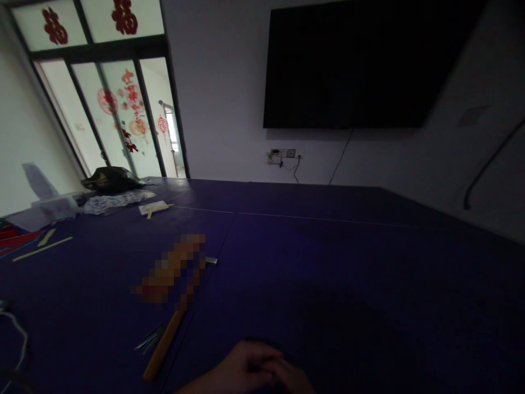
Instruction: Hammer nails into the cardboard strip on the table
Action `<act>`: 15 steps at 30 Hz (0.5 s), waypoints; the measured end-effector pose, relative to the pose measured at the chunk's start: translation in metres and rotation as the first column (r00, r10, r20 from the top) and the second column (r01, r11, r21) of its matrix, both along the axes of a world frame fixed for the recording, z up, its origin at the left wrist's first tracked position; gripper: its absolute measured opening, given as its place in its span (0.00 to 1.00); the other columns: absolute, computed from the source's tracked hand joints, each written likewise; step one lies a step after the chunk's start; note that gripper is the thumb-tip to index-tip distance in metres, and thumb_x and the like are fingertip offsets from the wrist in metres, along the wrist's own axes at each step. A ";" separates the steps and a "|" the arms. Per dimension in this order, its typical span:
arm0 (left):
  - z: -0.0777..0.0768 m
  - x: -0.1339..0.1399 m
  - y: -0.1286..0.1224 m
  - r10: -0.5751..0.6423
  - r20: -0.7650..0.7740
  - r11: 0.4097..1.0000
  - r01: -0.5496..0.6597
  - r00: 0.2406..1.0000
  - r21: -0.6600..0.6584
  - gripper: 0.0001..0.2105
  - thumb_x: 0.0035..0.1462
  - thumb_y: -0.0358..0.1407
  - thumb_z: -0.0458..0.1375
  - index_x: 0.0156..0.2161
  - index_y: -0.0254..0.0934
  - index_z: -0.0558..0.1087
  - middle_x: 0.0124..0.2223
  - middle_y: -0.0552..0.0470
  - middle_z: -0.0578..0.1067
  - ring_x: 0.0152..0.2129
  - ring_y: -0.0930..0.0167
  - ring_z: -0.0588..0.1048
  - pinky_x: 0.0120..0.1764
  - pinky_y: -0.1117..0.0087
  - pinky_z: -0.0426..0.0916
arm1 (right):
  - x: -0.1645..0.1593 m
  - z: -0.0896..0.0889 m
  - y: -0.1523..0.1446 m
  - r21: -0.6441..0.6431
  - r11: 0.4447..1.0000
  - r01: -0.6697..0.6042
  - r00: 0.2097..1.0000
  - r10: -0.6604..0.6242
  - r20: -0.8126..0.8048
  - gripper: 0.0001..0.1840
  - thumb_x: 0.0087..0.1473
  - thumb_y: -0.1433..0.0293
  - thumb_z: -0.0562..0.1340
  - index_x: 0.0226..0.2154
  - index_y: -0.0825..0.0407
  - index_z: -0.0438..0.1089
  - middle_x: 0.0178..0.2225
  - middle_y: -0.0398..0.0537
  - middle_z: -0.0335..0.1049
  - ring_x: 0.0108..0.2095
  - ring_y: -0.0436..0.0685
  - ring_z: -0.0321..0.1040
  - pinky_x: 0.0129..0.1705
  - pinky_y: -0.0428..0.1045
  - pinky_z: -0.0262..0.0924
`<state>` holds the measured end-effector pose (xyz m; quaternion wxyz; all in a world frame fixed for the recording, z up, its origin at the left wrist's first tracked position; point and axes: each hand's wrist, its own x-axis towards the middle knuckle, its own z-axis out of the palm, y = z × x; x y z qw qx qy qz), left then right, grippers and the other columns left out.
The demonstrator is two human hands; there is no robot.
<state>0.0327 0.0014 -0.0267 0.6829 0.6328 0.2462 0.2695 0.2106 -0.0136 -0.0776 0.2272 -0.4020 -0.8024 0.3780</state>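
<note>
At the bottom edge, my left hand (241, 365) is closed, its fingers curled toward my right hand (292, 376). The fingers of both hands meet and touch; it is too dark to make out whether anything small is between them. To their left lies a hammer (166, 342) with a wooden handle and a metal head, its upper handle blurred by blocks. Several thin nails (150, 339) lie in a small pile beside the handle. Just beyond is a blocked-out orange-brown object (172, 268) whose kind cannot be told.
The dark purple surface (328, 246) spreads to the wall. At left are yellow strips (43, 249), red pieces (20, 241), a white cable (22, 339), a black bag (110, 179) and crumpled sheeting (117, 201). A television (348, 65) hangs above sockets (289, 154).
</note>
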 end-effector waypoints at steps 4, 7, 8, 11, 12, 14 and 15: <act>-0.004 0.000 0.000 -0.011 -0.002 1.000 0.011 1.000 -0.004 0.21 0.48 0.45 0.59 0.46 0.35 0.70 0.41 0.47 0.74 0.38 0.66 0.71 0.43 0.66 0.63 | 0.001 -0.003 0.000 0.006 1.000 0.004 1.000 -0.004 -0.003 0.27 0.42 0.49 0.59 0.43 0.45 0.68 0.43 0.51 0.72 0.44 0.63 0.68 0.47 0.51 0.61; -0.003 0.000 0.000 -0.005 -0.002 1.000 0.005 1.000 0.008 0.20 0.48 0.43 0.59 0.46 0.35 0.70 0.41 0.47 0.74 0.38 0.66 0.71 0.43 0.67 0.63 | 0.002 -0.003 -0.002 0.008 1.000 0.010 1.000 -0.010 -0.004 0.27 0.43 0.50 0.59 0.44 0.45 0.68 0.43 0.51 0.71 0.45 0.63 0.67 0.47 0.51 0.60; -0.003 0.000 0.000 -0.002 -0.004 1.000 0.002 1.000 0.007 0.20 0.48 0.42 0.59 0.46 0.35 0.70 0.41 0.47 0.74 0.38 0.67 0.72 0.43 0.67 0.63 | 0.002 -0.003 -0.002 0.009 1.000 0.011 1.000 -0.011 -0.003 0.26 0.43 0.51 0.59 0.44 0.45 0.68 0.43 0.51 0.71 0.45 0.63 0.67 0.47 0.51 0.60; -0.001 0.000 0.000 -0.003 0.002 1.000 0.003 1.000 -0.003 0.18 0.49 0.41 0.59 0.45 0.35 0.71 0.40 0.48 0.74 0.38 0.67 0.72 0.43 0.68 0.63 | 0.002 -0.003 -0.002 0.011 1.000 0.013 1.000 -0.013 -0.003 0.27 0.43 0.51 0.59 0.44 0.46 0.68 0.44 0.52 0.71 0.45 0.64 0.66 0.47 0.52 0.60; -0.001 0.000 0.000 -0.007 0.004 1.000 0.007 1.000 0.000 0.18 0.49 0.41 0.59 0.45 0.35 0.71 0.40 0.48 0.74 0.37 0.67 0.72 0.42 0.68 0.63 | 0.002 -0.003 -0.002 0.011 1.000 0.012 1.000 -0.012 -0.004 0.27 0.43 0.51 0.59 0.44 0.46 0.68 0.43 0.52 0.71 0.45 0.64 0.67 0.47 0.52 0.60; -0.001 0.000 0.001 -0.022 0.003 1.000 0.021 1.000 0.015 0.18 0.49 0.42 0.59 0.45 0.35 0.71 0.40 0.48 0.74 0.38 0.67 0.71 0.42 0.68 0.63 | 0.002 -0.003 -0.002 0.011 1.000 0.009 1.000 -0.009 -0.005 0.27 0.43 0.51 0.59 0.44 0.46 0.68 0.42 0.52 0.71 0.44 0.64 0.67 0.46 0.52 0.61; -0.001 0.000 0.001 -0.034 -0.002 0.999 0.034 0.999 0.021 0.18 0.50 0.42 0.58 0.45 0.35 0.71 0.40 0.48 0.74 0.38 0.67 0.71 0.42 0.68 0.63 | 0.003 -0.003 -0.002 0.010 1.000 0.009 1.000 -0.009 -0.005 0.26 0.43 0.51 0.59 0.44 0.46 0.68 0.42 0.52 0.71 0.43 0.64 0.68 0.46 0.51 0.61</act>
